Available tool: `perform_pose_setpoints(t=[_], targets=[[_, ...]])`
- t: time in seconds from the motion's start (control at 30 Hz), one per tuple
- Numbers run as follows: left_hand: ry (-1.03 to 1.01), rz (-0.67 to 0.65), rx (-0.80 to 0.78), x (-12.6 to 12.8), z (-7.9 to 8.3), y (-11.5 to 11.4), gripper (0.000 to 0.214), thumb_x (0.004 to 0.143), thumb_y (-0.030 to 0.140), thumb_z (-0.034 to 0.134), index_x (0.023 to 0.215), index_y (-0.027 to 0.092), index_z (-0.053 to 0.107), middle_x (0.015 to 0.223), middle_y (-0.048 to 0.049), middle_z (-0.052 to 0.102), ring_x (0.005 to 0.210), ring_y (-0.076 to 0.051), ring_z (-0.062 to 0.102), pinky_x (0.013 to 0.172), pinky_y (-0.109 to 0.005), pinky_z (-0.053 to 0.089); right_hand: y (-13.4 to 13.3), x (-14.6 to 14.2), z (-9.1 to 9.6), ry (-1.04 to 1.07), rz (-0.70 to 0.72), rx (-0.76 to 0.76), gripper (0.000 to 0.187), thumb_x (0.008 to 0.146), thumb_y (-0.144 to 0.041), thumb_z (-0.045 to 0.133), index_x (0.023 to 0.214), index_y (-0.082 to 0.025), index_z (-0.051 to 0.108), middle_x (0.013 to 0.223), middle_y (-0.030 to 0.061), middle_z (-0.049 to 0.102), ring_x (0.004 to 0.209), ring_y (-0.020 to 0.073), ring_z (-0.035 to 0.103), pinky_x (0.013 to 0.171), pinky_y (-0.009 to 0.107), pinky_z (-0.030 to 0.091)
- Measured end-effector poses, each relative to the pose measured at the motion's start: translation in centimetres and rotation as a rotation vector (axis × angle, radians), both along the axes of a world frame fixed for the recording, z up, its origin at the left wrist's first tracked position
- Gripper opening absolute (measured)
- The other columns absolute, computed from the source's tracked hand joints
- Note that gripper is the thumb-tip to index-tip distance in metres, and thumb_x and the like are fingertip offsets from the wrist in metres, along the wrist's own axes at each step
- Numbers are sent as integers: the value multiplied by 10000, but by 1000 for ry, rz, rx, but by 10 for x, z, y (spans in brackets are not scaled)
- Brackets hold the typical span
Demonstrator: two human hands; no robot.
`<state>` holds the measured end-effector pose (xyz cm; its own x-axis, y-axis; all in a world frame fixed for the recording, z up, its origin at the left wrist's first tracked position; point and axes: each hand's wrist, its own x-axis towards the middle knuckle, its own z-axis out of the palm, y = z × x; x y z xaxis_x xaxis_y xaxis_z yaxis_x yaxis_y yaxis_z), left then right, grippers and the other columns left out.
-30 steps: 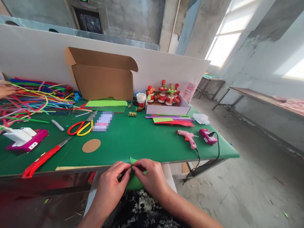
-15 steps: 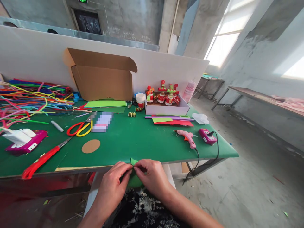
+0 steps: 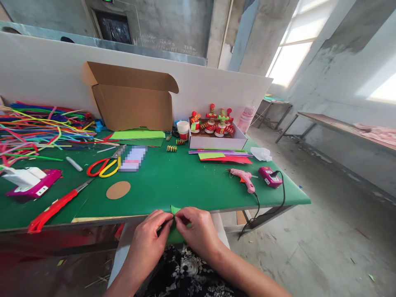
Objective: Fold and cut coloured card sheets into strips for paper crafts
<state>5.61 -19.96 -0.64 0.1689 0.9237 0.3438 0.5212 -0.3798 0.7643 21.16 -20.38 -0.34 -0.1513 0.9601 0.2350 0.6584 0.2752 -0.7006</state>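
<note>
Both my hands meet at the front edge of the green-topped table (image 3: pixel 173 181), above my lap. My left hand (image 3: pixel 152 231) pinches a piece of green paper (image 3: pixel 175 209) between thumb and fingers. From the other side, my right hand (image 3: pixel 198 229) pinches the same paper, its fingertips almost touching the left ones. One corner of the paper sticks up above the fingers, and more green shows below them. How the paper is folded between the fingertips is hidden. Left of the hands lies a round brown cardboard disc (image 3: pixel 118 190).
A pink glue gun (image 3: pixel 244 178) and a purple power socket (image 3: pixel 270 177) with a hanging cord lie at right. Red-handled scissors (image 3: pixel 52 210), another pair of scissors (image 3: pixel 105 168) and many pipe cleaners (image 3: pixel 40 128) are at left. Behind stands a box of figures (image 3: pixel 216 143).
Almost nothing differs. Both hands keep their pinch on the green paper, with only a slight shift of the fingers.
</note>
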Motion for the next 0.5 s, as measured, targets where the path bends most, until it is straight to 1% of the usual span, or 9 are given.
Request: perform_pose_setpoints(t=[0.2, 0.37, 0.5], targets=[[-17, 19, -29, 1, 2, 1, 235, 847, 345, 533, 766, 255, 735, 743, -24, 742, 673, -184, 685, 635, -272, 541, 1, 0, 0, -8, -1, 29, 148, 847, -85, 630, 800, -177, 736, 723, 27, 744, 636, 131, 661, 624, 197, 448], [-21, 50, -64, 0, 2, 2, 239, 825, 365, 536, 764, 258, 740, 774, -33, 761, 696, -195, 704, 624, -270, 544, 1, 1, -3, 19, 7, 39, 125, 880, -107, 637, 827, -185, 720, 732, 12, 741, 631, 120, 655, 619, 188, 448], [-25, 59, -95, 0, 3, 2, 242, 810, 382, 539, 757, 259, 741, 782, -35, 769, 698, -202, 709, 616, -274, 548, 1, 1, -9, -40, 15, 123, 123, 897, -112, 626, 821, -175, 700, 719, 21, 731, 614, 120, 647, 603, 194, 437]])
